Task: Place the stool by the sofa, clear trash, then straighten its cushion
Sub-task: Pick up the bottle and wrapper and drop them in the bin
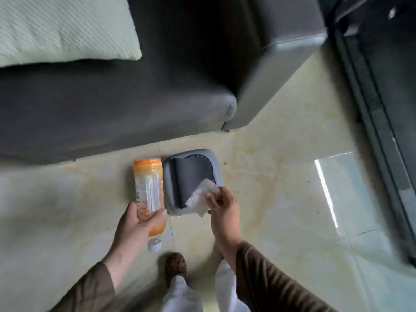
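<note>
A small grey bin (169, 176) with a swing lid stands on the floor just in front of the dark grey sofa (112, 97). My left hand (137, 224) grips an empty orange-labelled plastic bottle (149, 190), held above the floor left of the bin, its white cap end pointing toward me. My right hand (221, 204) pinches a crumpled clear wrapper (201, 197) over the bin's near right corner. A pale green cushion (63, 28) lies on the sofa seat at the far left. No stool is in view.
Glossy pale tiled floor (270, 188) stretches to the right. A dark glass-fronted cabinet (382, 109) runs along the right side. The sofa's armrest (281, 70) juts out at the upper middle. My slippered foot (175, 266) stands just behind the bin.
</note>
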`<state>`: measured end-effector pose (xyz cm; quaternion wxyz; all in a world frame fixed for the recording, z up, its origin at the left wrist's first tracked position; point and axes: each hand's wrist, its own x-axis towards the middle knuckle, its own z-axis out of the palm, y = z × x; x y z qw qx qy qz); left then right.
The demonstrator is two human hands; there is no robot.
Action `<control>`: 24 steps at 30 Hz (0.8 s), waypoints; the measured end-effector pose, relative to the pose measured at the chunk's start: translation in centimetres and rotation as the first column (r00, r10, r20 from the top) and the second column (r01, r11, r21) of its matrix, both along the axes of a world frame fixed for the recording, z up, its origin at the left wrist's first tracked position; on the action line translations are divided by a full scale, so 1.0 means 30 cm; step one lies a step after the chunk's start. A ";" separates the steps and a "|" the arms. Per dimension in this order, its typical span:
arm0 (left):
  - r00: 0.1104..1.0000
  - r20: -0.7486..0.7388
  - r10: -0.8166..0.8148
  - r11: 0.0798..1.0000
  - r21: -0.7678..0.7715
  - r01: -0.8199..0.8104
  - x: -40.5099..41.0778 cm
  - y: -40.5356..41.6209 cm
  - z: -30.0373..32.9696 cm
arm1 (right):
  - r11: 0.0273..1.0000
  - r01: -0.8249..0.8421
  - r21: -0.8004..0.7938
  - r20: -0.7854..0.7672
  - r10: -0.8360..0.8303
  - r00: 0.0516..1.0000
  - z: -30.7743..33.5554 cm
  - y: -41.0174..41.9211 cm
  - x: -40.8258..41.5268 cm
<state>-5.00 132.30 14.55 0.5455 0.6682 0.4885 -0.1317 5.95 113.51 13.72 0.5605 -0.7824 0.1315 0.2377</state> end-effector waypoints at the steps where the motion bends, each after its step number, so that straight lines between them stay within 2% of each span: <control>1: 0.999 0.003 -0.033 0.999 -0.013 0.033 0.037 -0.047 0.035 | 0.999 0.051 0.007 -0.008 -0.051 0.999 0.043 -0.062 0.009; 6: 0.981 0.031 -0.192 0.977 -0.087 0.194 0.169 -0.282 0.166 | 0.923 0.379 0.061 -0.062 -0.375 0.925 0.219 -0.349 -0.014; 9: 0.957 0.043 -0.288 0.950 -0.110 0.291 0.213 -0.413 0.217 | 0.825 0.561 0.068 -0.085 -0.555 0.827 0.281 -0.502 -0.070; 13: 0.895 0.063 -0.441 0.887 -0.119 0.446 0.244 -0.616 0.302 | 0.641 0.766 0.043 -0.126 -0.757 0.641 0.329 -0.711 -0.188; 20: 0.713 0.026 -0.700 0.706 -0.122 0.698 0.244 -0.998 0.402 | 0.372 0.928 -0.002 -0.159 -0.916 0.367 0.341 -1.056 -0.395; 24: 0.622 0.013 -0.783 0.616 -0.116 0.779 0.210 -1.223 0.405 | 0.251 0.968 -0.018 -0.165 -0.956 0.244 0.346 -1.267 -0.507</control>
